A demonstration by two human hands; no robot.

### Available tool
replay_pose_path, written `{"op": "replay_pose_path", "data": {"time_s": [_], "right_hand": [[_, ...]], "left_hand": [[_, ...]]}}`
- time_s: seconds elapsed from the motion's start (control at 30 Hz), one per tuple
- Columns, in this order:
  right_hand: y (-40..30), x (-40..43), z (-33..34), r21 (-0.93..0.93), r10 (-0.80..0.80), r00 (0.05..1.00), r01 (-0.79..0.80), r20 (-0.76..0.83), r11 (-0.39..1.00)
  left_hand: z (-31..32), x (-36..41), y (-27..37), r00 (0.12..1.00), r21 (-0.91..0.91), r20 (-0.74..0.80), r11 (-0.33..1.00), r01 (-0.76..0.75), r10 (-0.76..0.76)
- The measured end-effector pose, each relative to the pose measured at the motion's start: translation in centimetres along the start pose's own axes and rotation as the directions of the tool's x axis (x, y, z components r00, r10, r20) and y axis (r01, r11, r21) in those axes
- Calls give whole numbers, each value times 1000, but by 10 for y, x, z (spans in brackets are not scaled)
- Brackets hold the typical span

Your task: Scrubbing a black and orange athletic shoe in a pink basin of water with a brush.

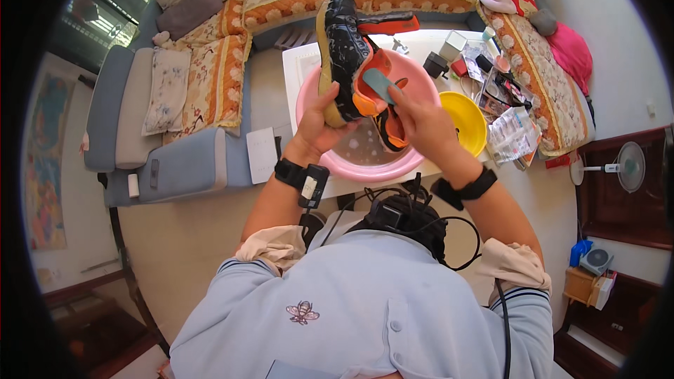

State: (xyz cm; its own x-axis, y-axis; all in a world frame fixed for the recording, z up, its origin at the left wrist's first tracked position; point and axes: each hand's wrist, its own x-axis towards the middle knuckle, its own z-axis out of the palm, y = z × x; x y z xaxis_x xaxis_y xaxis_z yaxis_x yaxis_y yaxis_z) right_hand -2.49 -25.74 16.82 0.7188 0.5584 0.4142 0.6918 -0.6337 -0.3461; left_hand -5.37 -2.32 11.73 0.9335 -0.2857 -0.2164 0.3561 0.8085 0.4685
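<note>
My left hand (324, 123) grips the heel end of a wet black lace-up shoe (345, 42) with an orange lining and tan sole. Its toe points up and away, its tongue (389, 25) is folded out to the right, and whitish suds streak the upper. Pinched in my right hand (429, 121) is a flat grey-green oblong block (380, 85), close to the shoe's opening; whether it is soap or a brush I cannot tell. Below is a pink plastic basin (363, 172) of cloudy, foamy water. A second black-and-orange shoe (392, 131) sits in it, partly hidden by my right hand.
The basin stands on a white table (292, 71). Right of it are a yellow bowl (466, 116), a black box (435, 65), a white square container (453, 45) and plastic packets (513, 134). Sofas with floral covers (310, 2) surround the table. Black cables (468, 221) hang at my waist.
</note>
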Motion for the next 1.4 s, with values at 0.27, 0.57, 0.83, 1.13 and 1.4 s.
{"op": "replay_pose_path", "data": {"time_s": [0.27,0.57,0.83,1.13,1.4], "right_hand": [[19,40,-4,-355,54,978,22,202,934],[22,54,-14,-385,-119,944,238,308,892],[5,43,-19,196,-205,911,142,358,970],[-11,58,-43,-122,-169,923,223,346,967],[0,64,-34,-98,-249,895,304,369,948]], "left_hand": [[9,-2,1,994,217,-21,971,-103,110],[-5,-8,-2,996,1,64,998,62,-62],[-8,0,3,999,147,49,989,-6,-1],[9,-2,7,998,133,65,991,-3,-6],[0,-3,8,992,127,109,991,50,-64]]}}
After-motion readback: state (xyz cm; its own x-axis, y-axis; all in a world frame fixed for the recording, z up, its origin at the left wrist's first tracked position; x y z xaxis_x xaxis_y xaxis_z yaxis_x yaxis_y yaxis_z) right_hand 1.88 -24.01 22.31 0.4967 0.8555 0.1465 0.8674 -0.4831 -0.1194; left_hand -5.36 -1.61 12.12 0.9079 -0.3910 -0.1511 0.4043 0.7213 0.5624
